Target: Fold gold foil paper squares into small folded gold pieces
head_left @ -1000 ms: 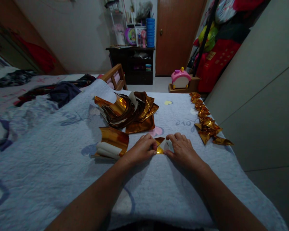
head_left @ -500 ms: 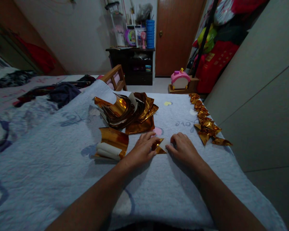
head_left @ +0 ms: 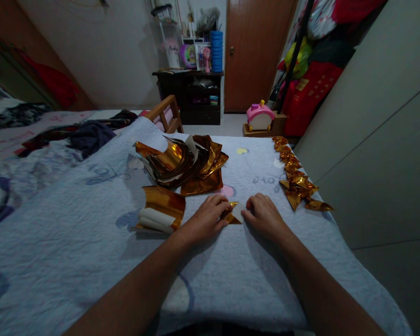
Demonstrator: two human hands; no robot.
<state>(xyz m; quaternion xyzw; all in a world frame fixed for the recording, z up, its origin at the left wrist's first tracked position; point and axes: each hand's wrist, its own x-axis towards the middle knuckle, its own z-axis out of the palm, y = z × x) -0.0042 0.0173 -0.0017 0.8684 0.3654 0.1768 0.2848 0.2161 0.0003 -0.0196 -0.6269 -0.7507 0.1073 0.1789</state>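
A partly folded sheet of gold foil paper [head_left: 235, 219] lies on the blue bedspread, with its pale inner side showing at the right. My left hand [head_left: 210, 215] is closed over its left part, fingers and thumb gripping it. At its right edge, my right hand [head_left: 264, 212] pinches the pale end between curled fingers and thumb. Left of my left hand sits a small stack of curled gold paper [head_left: 165, 200], with white rolled edges. Behind it spreads a larger fanned pile of gold sheets [head_left: 175, 161]. A row of folded gold pieces [head_left: 296, 182] runs along the right side.
The bedspread [head_left: 101, 266] covers the surface I work on. Beyond its far edge stand a wooden chair [head_left: 166, 114], a dark cabinet [head_left: 203, 100] and a pink toy [head_left: 261, 116]. A pale panel [head_left: 381, 140] rises close on the right. Dark clothes [head_left: 91, 137] lie at left.
The view has shifted slightly. Both hands stay on the gold foil paper in nearly the same place, with only small finger movement.
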